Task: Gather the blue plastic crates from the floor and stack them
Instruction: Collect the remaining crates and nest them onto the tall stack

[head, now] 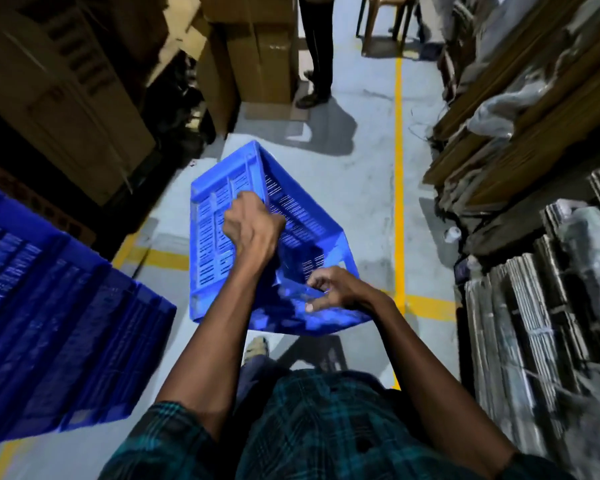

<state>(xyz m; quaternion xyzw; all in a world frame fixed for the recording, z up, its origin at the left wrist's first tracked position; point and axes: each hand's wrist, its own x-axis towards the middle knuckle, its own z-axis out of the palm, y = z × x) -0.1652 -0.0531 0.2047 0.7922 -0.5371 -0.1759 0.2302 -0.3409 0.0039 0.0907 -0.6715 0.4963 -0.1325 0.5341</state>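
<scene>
A blue plastic crate with slotted walls hangs tilted in front of me, above the grey floor. My left hand is closed around its upper rim near the middle. My right hand grips the crate's near lower edge, fingers curled over the plastic. At the left stands a stack of blue crates, nested one on another, its top cut off by the frame edge.
Cardboard boxes stand along the left and behind. Another person's legs are ahead by the boxes. Bundled flat cardboard lines the right side. Yellow floor lines mark the aisle; my foot shows below the crate.
</scene>
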